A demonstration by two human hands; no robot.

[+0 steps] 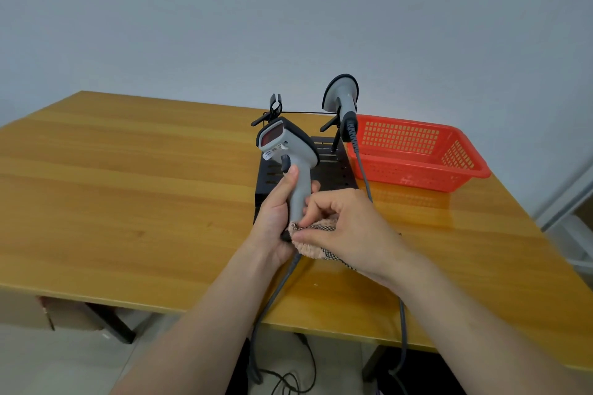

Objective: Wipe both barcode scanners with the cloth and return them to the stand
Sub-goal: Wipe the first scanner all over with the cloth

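Observation:
My left hand grips the handle of a grey barcode scanner, held upright above the table with its red window facing left. Pressed against the bottom of that handle is a pink and checked cloth, pinched in my right hand. The second grey scanner hangs in the right holder of the black stand. The stand's left holder has nothing in it. A grey cable drops from each scanner over the table's front edge.
A red plastic basket sits right of the stand on the wooden table. Cables lie on the floor under the table. A cardboard box stands below the table's left side.

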